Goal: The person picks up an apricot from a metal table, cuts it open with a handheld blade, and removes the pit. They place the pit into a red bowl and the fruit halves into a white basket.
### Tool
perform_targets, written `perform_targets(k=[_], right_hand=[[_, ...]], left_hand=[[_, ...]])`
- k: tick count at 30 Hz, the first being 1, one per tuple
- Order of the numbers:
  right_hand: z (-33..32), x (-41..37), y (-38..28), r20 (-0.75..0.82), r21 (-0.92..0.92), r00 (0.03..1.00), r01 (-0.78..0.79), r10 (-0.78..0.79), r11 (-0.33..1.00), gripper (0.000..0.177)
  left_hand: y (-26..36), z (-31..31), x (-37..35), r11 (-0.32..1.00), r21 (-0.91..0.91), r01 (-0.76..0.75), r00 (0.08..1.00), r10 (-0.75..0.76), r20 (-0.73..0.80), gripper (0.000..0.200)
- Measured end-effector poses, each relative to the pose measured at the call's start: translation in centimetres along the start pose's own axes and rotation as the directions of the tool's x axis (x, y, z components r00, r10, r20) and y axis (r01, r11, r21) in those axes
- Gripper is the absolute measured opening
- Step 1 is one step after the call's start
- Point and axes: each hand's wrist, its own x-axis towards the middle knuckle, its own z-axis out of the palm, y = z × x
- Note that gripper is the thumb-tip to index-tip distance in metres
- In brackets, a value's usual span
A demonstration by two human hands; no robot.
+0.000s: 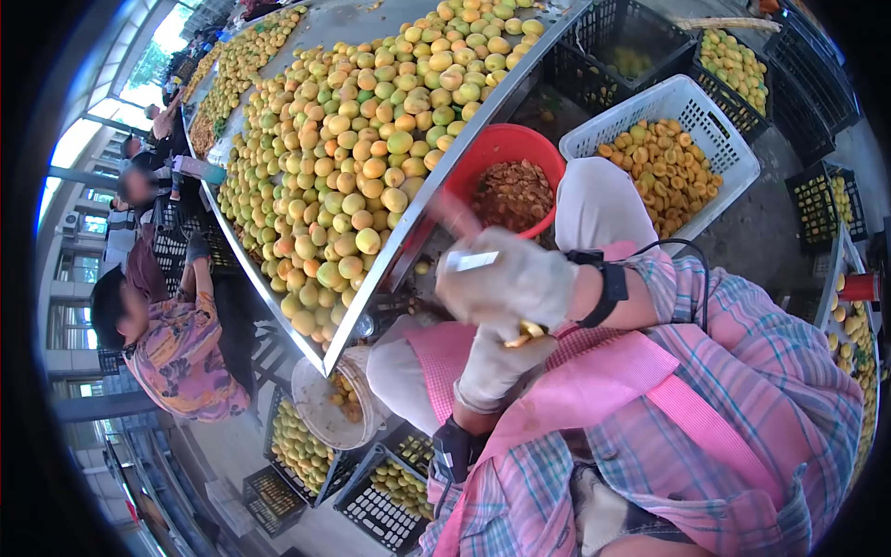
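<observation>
My left hand (501, 369), in a pale glove, is closed on a small piece of yellow apricot (527, 335) that shows at the fingers. Just above it, my right hand (506, 278), gloved as well, is curled and smeared by motion. A blurred reddish streak and a bright flat patch show at its fingers, but I cannot make out what it holds. Close by stand a red bucket (549, 153) with brown pits or scraps inside and a white crate (739, 181) of opened apricot halves (661, 172).
A metal-edged table (422, 215) heaped with whole apricots (343, 158) fills the upper left. Below its corner is a white bucket (320, 408) with some fruit. Black crates (385, 506) of apricots stand around. A person (186, 353) in a patterned shirt sits at left.
</observation>
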Motion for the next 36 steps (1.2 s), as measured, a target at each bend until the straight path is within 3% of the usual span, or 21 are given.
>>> perform_targets(k=[1,2,3,4,5,6,7,8,9,11,12,13,15,16,19,20,23,25,27,33,36], right_hand=[[-0.9,0.6,0.0,-0.128,-0.027,0.990,-0.068,0.064,0.997,0.013],[-1.8,1.1,0.1,-0.257,-0.046,0.959,-0.137,0.121,0.989,0.009],[-3.3,0.8,0.0,0.001,0.219,0.852,-0.511,0.523,0.831,0.004],[-4.3,0.9,-0.5,0.139,0.529,0.617,-0.707,0.774,0.469,0.001],[-4.9,1.0,-0.9,0.370,0.700,0.343,-0.714,0.863,-0.017,0.003],[-4.6,0.3,-0.9,0.368,0.699,0.345,-0.715,0.863,-0.013,0.003],[-3.6,-1.0,-0.9,0.113,0.372,0.608,-0.760,0.786,0.534,0.004],[-2.6,-2.1,-0.7,0.009,-0.130,0.853,-0.516,0.521,0.847,0.005],[-2.0,-2.8,-0.2,-0.029,-0.269,0.941,-0.331,0.336,0.904,0.004],[-0.6,-3.6,-1.0,0.204,0.100,0.555,-0.831,0.806,0.547,0.010],[-0.9,-3.4,-1.1,0.394,0.300,0.282,-0.939,0.875,0.168,0.026],[0.0,-4.4,-0.8,0.387,0.301,0.283,-0.938,0.877,0.170,0.026],[2.4,-5.8,-0.3,0.023,0.145,0.678,-0.729,0.734,0.669,0.030],[1.9,-5.7,-0.6,0.132,0.208,0.520,-0.847,0.844,0.489,0.042],[1.9,-5.8,-0.5,0.197,0.202,0.539,-0.840,0.819,0.504,0.051],[1.2,-4.7,-0.9,0.340,0.337,0.343,-0.914,0.876,0.227,0.054],[1.7,-5.4,-0.5,0.312,0.315,0.403,-0.898,0.860,0.307,0.055],[1.3,-5.0,-0.4,0.352,0.320,0.354,-0.915,0.866,0.244,0.055],[1.3,-4.9,-0.2,0.429,0.318,0.289,-0.935,0.856,0.157,0.054],[0.2,-4.1,-0.9,0.490,0.396,0.127,-0.914,0.862,-0.091,0.054],[0.7,-4.7,-0.5,0.476,0.405,0.108,-0.908,0.873,-0.108,0.055]], left_hand=[[0.7,0.1,0.0,0.729,-0.527,0.437,0.865,-0.501,0.024,0.023],[0.6,-0.4,0.5,0.763,-0.473,0.440,0.871,-0.491,0.017,0.026],[0.4,-0.5,0.6,0.767,-0.472,0.436,0.873,-0.487,0.016,0.026],[0.2,-0.3,0.5,0.826,-0.397,0.401,0.876,-0.472,-0.098,0.028],[-0.1,-0.2,0.4,0.874,-0.315,0.369,0.871,-0.444,-0.210,0.029],[-0.5,-0.3,0.3,0.877,-0.284,0.387,0.857,-0.456,-0.240,0.036],[-0.6,-0.4,0.4,0.878,-0.284,0.384,0.858,-0.453,-0.240,0.036],[-0.6,-0.4,0.5,0.896,-0.236,0.375,0.847,-0.435,-0.305,0.040],[-0.6,-0.4,0.6,0.911,-0.186,0.369,0.834,-0.412,-0.367,0.044],[-0.4,-0.4,0.7,0.913,-0.172,0.370,0.842,-0.408,-0.353,0.049],[-0.4,-0.5,0.8,0.913,-0.158,0.375,0.849,-0.407,-0.336,0.055],[-0.3,-0.5,0.8,0.913,-0.143,0.381,0.856,-0.407,-0.318,0.061],[-0.5,-0.7,0.7,0.908,-0.126,0.400,0.867,-0.420,-0.267,0.070],[-0.9,-0.8,0.6,0.921,-0.098,0.378,0.881,-0.390,-0.266,0.073],[-1.2,-1.0,0.2,0.937,-0.040,0.346,0.908,-0.346,-0.236,0.077],[-1.2,-1.2,0.2,0.926,-0.067,0.371,0.900,-0.376,-0.222,0.076],[-1.3,-1.4,-0.3,0.906,-0.123,0.405,0.887,-0.422,-0.188,0.076],[-1.5,-1.4,-0.3,0.894,-0.153,0.420,0.881,-0.443,-0.166,0.077],[-1.8,-0.9,-0.2,0.898,-0.351,0.265,0.909,-0.354,-0.219,0.077],[-1.8,-1.4,-0.2,0.859,-0.381,0.341,0.879,-0.436,-0.195,0.068],[-1.7,-1.2,0.0,0.813,-0.447,0.374,0.838,-0.502,-0.212,0.064]])
